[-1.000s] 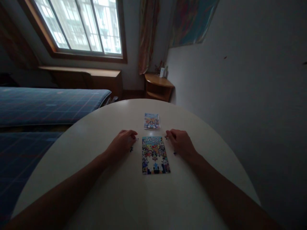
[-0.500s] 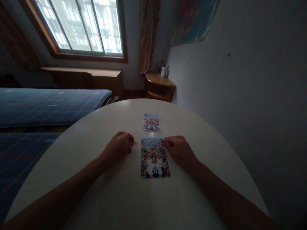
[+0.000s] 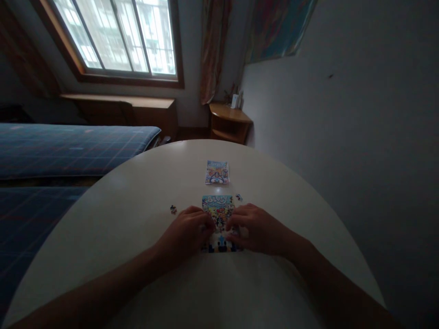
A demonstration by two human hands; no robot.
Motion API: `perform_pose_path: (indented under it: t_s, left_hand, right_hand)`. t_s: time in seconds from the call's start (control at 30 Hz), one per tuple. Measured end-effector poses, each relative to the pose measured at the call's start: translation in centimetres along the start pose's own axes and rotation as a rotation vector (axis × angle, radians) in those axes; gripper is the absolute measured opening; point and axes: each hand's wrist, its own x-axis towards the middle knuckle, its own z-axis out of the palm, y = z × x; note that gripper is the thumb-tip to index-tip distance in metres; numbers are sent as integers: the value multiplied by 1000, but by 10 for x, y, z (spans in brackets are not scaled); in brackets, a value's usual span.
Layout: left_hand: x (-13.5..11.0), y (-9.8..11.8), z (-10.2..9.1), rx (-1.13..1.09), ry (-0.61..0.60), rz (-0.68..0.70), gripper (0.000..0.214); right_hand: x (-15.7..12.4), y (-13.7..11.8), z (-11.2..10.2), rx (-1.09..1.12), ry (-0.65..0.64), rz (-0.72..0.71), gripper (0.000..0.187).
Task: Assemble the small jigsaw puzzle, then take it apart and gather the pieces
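A colourful jigsaw puzzle lies flat on the white table, with a pale gap in its lower middle. Over its left side, my left hand has its fingers closed in a pinch; what they hold is hidden. My right hand is on the puzzle's right side, its fingers curved and parted from the thumb, with nothing visible in them. One loose puzzle piece lies left of the puzzle, and another small piece is beside its upper right corner.
Behind the puzzle lies a small printed picture sheet with similar artwork. The round white table reaches close to the wall on the right. A bed with a blue plaid mattress stands at the left, and a wooden corner shelf beyond.
My left hand has moved right, from the loose pieces onto the puzzle. My right hand has come down and inward from the upper right corner, uncovering a small piece there.
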Motion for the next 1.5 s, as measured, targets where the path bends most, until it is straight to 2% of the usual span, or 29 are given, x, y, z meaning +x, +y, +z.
perform_pose_path:
  t_s: [0.13,0.47,1.03,1.27,1.5]
  left_hand:
    - [-1,0,4,20,-36,9,14]
    - [-5,0,5,49,-79,39,16]
    - [-1,3,-8,91,-161,52,15]
    - [0,-7,-20,84,-78,46,15]
    - [-2,-14,-17,124,-74,95,27]
  right_hand:
    - [-2,-2,3,7,-54,-20,17]
    - [-1,-2,9,4,-44,-21,18]
    - [0,-8,4,18,-61,-24,15]
    - [-1,-9,2,16,-80,-30,15]
    - [0,-15,2,-21,-95,-85,27]
